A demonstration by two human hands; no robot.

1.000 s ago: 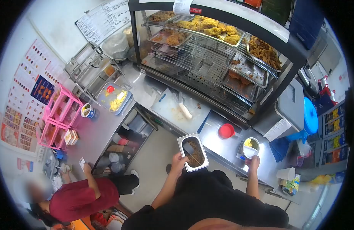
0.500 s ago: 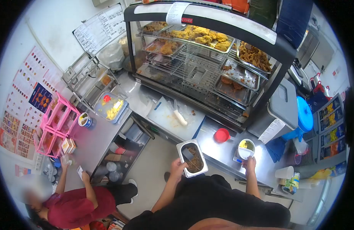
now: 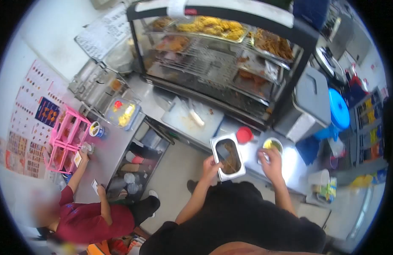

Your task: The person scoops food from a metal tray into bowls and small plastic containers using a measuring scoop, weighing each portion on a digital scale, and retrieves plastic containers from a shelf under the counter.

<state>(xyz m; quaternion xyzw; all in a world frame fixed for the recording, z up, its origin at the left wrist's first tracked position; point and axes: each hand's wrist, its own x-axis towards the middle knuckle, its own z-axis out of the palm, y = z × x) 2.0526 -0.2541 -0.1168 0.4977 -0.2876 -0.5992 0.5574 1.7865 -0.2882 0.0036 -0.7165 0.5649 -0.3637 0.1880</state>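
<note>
My left hand (image 3: 211, 168) grips the near left edge of a rectangular metal container (image 3: 240, 171) with brown food inside, held over the counter's front edge. My right hand (image 3: 270, 163) is over the near side of a round white tub (image 3: 278, 142) that holds something yellow and green. Its fingers are bent together around something white, too blurred to name. Just left of the tub is a red cup (image 3: 244, 135). A white-handled knife (image 3: 197, 118) lies on the white cutting board (image 3: 179, 115).
A glass warming cabinet (image 3: 205, 89) with trays of fried food stands behind the counter. At left, a co-worker in a red shirt (image 3: 94, 221) reaches toward a pink rack (image 3: 69, 136). A grey bin (image 3: 311, 102) and a blue-lidded container (image 3: 339, 112) are at right.
The metal container has moved right and up, nearer the red cup. My right hand has shifted from the tub's lower edge to over it. The co-worker's arm has moved toward the pink rack.
</note>
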